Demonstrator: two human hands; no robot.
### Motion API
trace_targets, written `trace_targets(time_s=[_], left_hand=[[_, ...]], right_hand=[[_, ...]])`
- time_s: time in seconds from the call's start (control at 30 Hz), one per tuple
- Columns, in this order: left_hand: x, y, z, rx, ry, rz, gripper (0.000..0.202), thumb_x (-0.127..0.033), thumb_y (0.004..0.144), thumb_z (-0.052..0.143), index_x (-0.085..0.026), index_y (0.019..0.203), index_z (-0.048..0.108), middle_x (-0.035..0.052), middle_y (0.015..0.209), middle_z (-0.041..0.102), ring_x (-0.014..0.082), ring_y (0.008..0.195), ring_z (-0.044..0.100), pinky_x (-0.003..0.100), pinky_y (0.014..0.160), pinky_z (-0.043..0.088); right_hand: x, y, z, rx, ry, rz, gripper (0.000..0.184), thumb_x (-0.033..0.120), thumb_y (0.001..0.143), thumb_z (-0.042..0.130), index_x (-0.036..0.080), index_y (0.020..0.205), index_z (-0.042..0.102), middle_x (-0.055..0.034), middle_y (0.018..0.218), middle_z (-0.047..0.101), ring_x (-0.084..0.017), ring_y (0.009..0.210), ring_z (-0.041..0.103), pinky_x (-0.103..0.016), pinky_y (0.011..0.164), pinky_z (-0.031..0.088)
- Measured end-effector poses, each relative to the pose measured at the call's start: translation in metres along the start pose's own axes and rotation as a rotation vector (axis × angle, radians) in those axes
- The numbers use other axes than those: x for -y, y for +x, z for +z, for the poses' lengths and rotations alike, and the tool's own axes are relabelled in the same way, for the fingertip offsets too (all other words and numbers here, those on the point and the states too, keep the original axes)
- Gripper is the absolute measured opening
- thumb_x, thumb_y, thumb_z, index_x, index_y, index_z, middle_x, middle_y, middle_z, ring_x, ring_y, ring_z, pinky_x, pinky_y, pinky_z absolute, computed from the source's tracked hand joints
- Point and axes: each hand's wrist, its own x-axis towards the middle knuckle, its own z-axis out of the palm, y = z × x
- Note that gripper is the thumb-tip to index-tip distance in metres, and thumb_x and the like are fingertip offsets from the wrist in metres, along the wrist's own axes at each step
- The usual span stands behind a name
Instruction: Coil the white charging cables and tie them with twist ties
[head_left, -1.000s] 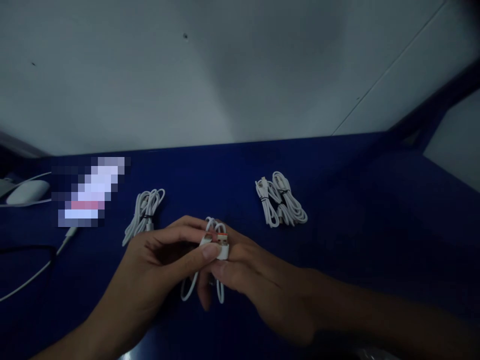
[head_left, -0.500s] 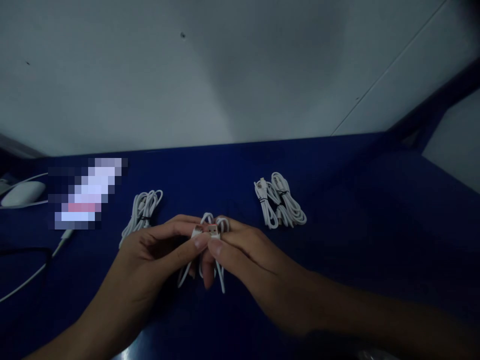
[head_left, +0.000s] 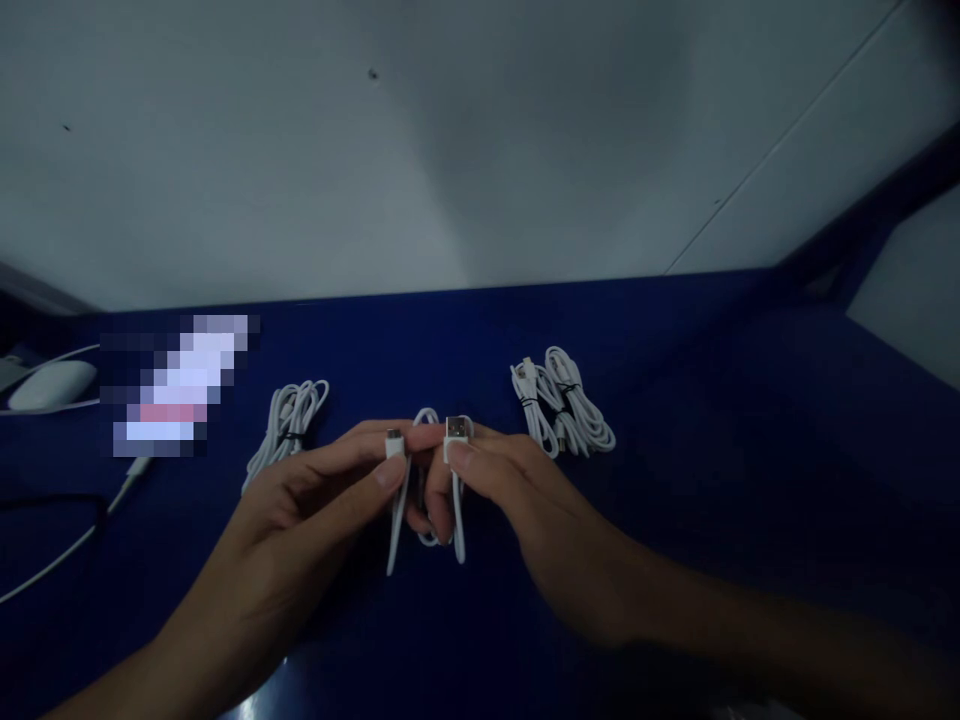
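The left hand (head_left: 296,515) and the right hand (head_left: 551,530) are close together over the blue table (head_left: 697,420), and both hold a white cable (head_left: 460,525). The left thumb and finger pinch shut on a small plug (head_left: 395,448). The right thumb presses on a wider plug (head_left: 454,447), so that grip is closed too. (These look like the two ends of one cable, but I can't see all of it.)

The big thing to see is how the plugs sit. They are side by side with a gap between them, and each one is by its own hand. Both metal tips point away from the person, and the cord from each one hangs down and back toward the person. The rest of the cable is in loops between the hands, part hidden by fingers. I can't tell which hand holds the loops.

One tied white bundle (head_left: 289,430) lies just past the left hand. Two more, a small bundle (head_left: 535,412) and a bigger bundle (head_left: 585,415), lie past the right hand, side by side. Far left are a blurry bright screen (head_left: 187,380) and a smooth white thing (head_left: 54,386).
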Motion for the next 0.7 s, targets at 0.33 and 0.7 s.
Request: trace_targets(time_s=[0.33, 0.7], left_hand=[[0.009, 0.005, -0.015, 0.049, -0.041, -0.059, 0.029, -0.037, 0.11, 0.073, -0.029, 0.136, 0.085, 0.0068, 0.11, 0.089, 0.0202, 0.096, 0.081, 0.025, 0.092, 0.064], [0.008, 0.003, -0.014, 0.121, -0.039, -0.051, 0.029, -0.034, 0.112, 0.07, -0.028, 0.136, 0.084, 0.0064, 0.121, 0.087, 0.0228, 0.101, 0.08, 0.029, 0.093, 0.064]], right_hand=[[-0.004, 0.002, 0.0, -0.018, 0.054, -0.052, 0.052, 0.03, 0.119, 0.038, 0.023, 0.071, 0.058, -0.0013, 0.093, 0.066, -0.019, 0.104, 0.064, -0.037, 0.105, 0.045], [-0.005, 0.003, 0.002, -0.021, 0.051, -0.062, 0.051, 0.023, 0.116, 0.04, 0.022, 0.07, 0.059, 0.0011, 0.088, 0.066, -0.016, 0.096, 0.063, -0.032, 0.097, 0.046]])
